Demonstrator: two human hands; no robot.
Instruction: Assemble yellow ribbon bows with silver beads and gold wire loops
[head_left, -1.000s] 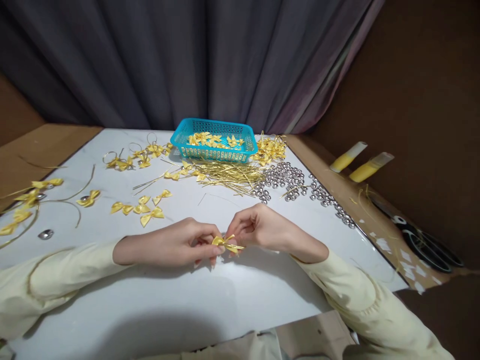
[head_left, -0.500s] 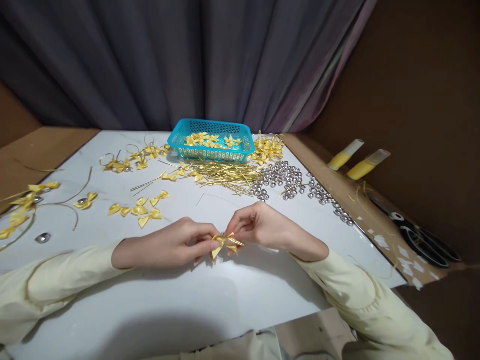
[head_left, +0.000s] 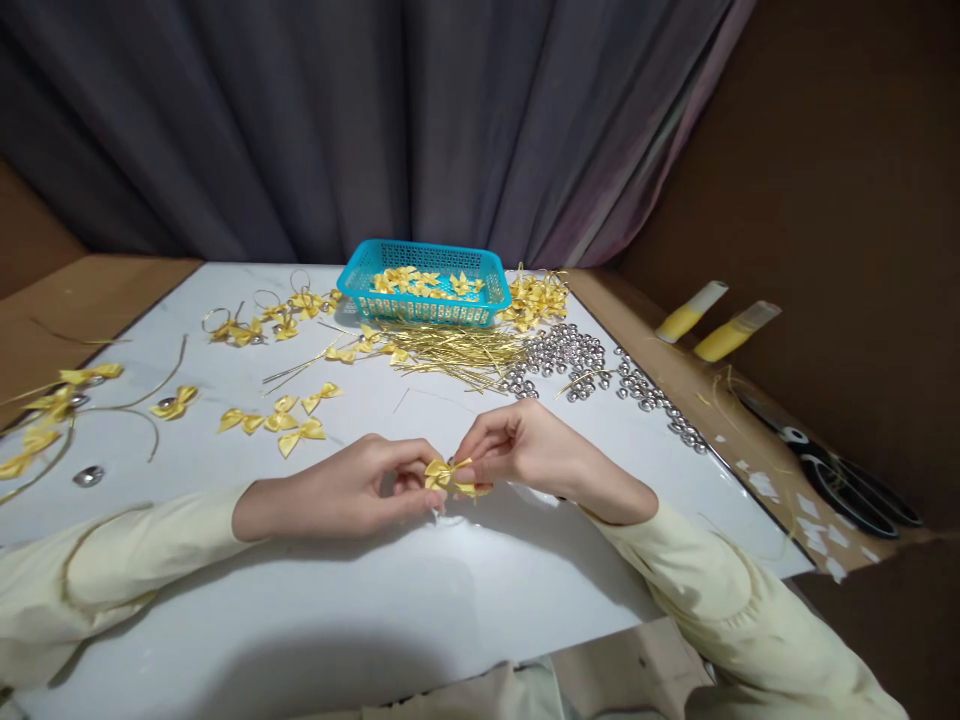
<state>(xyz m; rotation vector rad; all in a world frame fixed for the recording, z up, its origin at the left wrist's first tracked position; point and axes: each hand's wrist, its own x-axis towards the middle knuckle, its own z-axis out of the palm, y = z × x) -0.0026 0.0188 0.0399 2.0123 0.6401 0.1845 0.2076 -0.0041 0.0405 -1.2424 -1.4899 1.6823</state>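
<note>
The small yellow bow (head_left: 448, 475) sits pinched between the left hand (head_left: 352, 492) and right hand (head_left: 525, 450), its long axis running hand to hand, just above the tabletop (head_left: 450, 600).

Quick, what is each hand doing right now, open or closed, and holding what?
Left hand: closed, pinching the yellow bow.
Right hand: closed, pinching the same yellow bow from the other side.

basket (head_left: 424, 285) behind pins (head_left: 457, 350) | beads (head_left: 570, 355) right of pins
</note>
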